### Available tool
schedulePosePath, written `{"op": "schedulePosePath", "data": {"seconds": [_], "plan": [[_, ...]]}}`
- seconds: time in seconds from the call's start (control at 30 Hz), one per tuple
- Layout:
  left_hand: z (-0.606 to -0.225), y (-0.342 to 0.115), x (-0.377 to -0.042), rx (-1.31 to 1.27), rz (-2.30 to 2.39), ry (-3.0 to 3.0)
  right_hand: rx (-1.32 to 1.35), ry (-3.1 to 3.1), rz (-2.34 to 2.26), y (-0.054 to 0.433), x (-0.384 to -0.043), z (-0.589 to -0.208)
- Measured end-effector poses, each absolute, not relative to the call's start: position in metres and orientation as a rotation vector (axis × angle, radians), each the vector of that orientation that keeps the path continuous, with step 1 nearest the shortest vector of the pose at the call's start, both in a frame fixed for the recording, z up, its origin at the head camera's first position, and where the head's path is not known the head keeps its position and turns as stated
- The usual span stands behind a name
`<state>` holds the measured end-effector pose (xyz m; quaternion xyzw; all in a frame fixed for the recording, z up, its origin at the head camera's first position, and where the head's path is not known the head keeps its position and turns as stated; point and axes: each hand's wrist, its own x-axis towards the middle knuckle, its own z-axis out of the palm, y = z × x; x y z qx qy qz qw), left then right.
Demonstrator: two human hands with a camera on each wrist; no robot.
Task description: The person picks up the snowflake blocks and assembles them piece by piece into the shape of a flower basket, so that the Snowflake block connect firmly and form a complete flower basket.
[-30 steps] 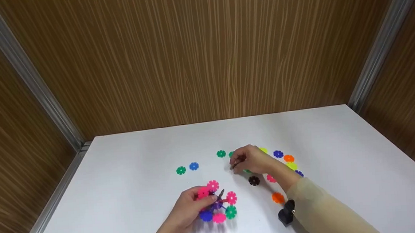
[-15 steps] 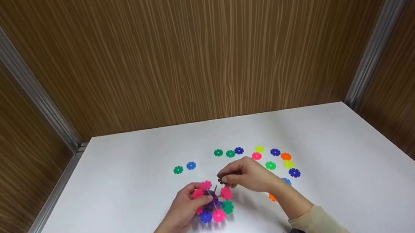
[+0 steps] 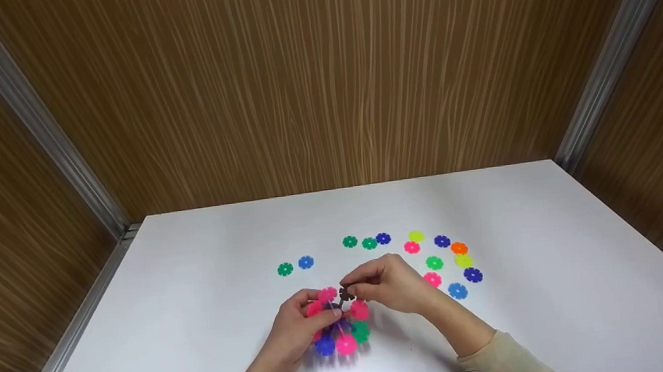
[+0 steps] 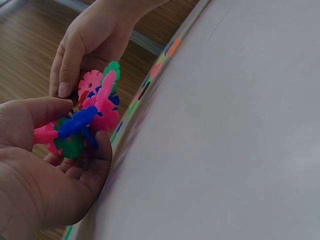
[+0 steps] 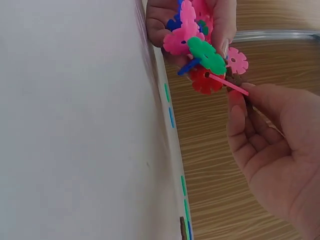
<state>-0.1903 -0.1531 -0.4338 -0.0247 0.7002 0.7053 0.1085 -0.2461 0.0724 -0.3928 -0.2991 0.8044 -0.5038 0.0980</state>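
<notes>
My left hand point(image 3: 302, 329) grips a cluster of interlocked snowflake discs point(image 3: 346, 344) from its left side. Pink, blue, green and red discs stick out around its darker centre. The thumb lies across the near side. My right hand point(image 3: 395, 283) pinches a dark brown snowflake disc point(image 3: 346, 293) between thumb and forefinger at the cluster's upper edge. In the right wrist view, that brown disc point(image 5: 235, 79) meets the cluster beside a red disc point(image 5: 206, 81); whether it is slotted in, I cannot tell. Fingers mostly cover it in the left wrist view.
Several loose discs lie on the white table point(image 3: 196, 254) behind and right of my hands, among them an orange one point(image 3: 459, 248) and a light blue one point(image 3: 458, 291). A green disc point(image 3: 285, 269) and a blue disc point(image 3: 306, 262) lie left. Wood-grain panels point(image 3: 325, 93) enclose the table.
My right hand has come from the loose discs toward me and left, bringing the brown disc to the cluster. My left hand keeps its grip in nearly the same place.
</notes>
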Motion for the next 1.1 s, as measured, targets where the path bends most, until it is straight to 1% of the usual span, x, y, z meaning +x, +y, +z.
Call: {"op": "schedulePosePath", "data": {"seconds": [0.53, 0.77, 0.9, 0.97, 1.1], "plan": [[-0.428, -0.151, -0.191, -0.197, 2.035, 2.131, -0.997, 2.438, -1.424, 0.069, -0.243, -0.387], [-0.421, -0.152, -0.192, -0.135, 2.029, 2.146, -0.919, 2.382, -1.456, 0.071, -0.245, -0.389], [-0.420, -0.154, -0.193, -0.054, 2.145, 2.024, -0.886, 2.415, -1.473, 0.075, -0.246, -0.388], [-0.419, -0.155, -0.193, -0.037, 2.209, 1.926, -0.847, 2.427, -1.538, 0.077, -0.247, -0.388], [-0.419, -0.158, -0.192, -0.085, 2.258, 1.732, -0.739, 2.407, -1.753, 0.081, -0.246, -0.390]]}}
